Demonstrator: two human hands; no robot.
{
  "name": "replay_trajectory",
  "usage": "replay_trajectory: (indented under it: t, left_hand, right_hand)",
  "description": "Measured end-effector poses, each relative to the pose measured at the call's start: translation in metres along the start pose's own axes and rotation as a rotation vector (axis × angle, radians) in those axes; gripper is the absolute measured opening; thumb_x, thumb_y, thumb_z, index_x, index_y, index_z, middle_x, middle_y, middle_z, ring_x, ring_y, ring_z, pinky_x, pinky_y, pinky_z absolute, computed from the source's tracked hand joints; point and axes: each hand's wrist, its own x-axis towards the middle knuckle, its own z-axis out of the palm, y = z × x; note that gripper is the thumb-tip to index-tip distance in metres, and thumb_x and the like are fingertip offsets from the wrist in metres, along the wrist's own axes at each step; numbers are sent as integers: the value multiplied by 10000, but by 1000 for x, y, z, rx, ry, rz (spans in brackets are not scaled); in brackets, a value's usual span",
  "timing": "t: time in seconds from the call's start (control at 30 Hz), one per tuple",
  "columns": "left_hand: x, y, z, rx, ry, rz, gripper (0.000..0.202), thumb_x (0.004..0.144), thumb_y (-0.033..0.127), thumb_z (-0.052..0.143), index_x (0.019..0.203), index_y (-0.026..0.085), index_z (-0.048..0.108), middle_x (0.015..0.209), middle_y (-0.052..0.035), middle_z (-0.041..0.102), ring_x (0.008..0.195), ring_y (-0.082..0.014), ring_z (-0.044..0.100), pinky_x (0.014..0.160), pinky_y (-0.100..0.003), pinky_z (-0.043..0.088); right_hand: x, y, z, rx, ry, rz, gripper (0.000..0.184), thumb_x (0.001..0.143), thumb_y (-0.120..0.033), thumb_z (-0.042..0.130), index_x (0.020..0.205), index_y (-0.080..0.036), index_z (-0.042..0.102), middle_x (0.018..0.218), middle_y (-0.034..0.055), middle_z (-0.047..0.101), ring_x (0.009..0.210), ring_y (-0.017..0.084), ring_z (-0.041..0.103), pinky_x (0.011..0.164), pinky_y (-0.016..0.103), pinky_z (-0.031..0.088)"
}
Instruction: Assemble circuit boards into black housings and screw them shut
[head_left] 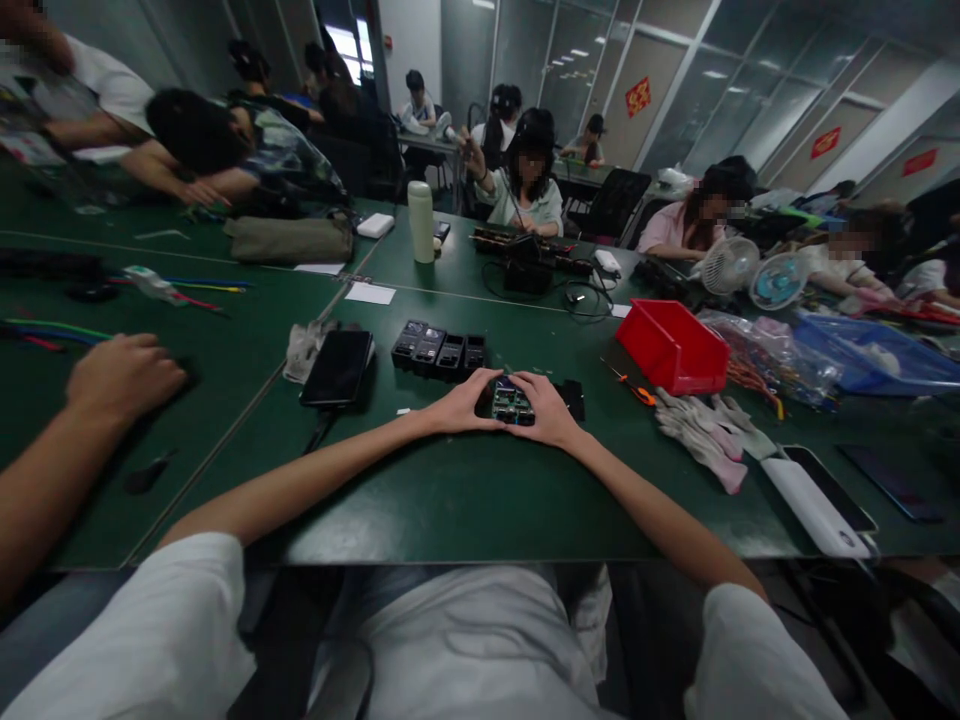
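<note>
Between my two hands lies a small circuit board [513, 402] with dark and green parts, low over the green table. My left hand [469, 404] grips its left edge, thumb at the near side and fingers at the far side. On the opposite edge my right hand [546, 410] holds it the same way. A flat black piece [573, 400] sits just right of my right hand. Beyond my left hand stands a row of black box-shaped modules [439, 349], side by side.
To the left are a black phone [339, 368] and another person's fist [127, 375]. On the right lie an orange-handled screwdriver [637, 390], a red bin [673, 345], work gloves [709, 430] and a white power bank [817, 505]. A pale green bottle [421, 222] stands farther back.
</note>
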Motion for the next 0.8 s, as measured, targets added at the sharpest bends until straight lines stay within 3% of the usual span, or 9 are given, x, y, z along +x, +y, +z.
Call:
replay_trajectory:
  t: [0.13,0.47,0.63,0.8]
  left_hand:
    - [0,-3,0,-16,-6,-12,908,673,490,724,1413,224,271,1334,-128,406,1209,-290,474,1039,-448,422]
    - [4,0,-5,-60,-35,-70,918,674,505,722,1416,244,250,1349,-124,382,1078,-252,539,965,-439,482]
    - [5,0,-6,-78,-28,-83,912,666,509,727,1407,237,270,1329,-125,393,1036,-237,549,935,-430,498]
    - [7,0,-6,-69,-43,-70,928,664,499,730,1416,220,263,1361,-140,381,1113,-261,526,967,-442,478]
  right_hand:
    - [1,1,2,-18,-6,46,847,767,-558,606,1462,-237,246,1433,122,375,1300,352,364,1075,549,331]
    - [-1,5,1,-13,-56,77,849,767,-572,600,1473,-281,230,1533,67,229,1399,389,207,1106,612,251]
    - [-3,7,2,8,-53,38,752,810,-535,559,1456,-274,276,1516,72,264,1399,378,224,1112,606,244]
    - [0,9,3,-5,-41,-18,707,816,-512,560,1420,-223,333,1463,132,358,1374,372,282,1086,605,268]
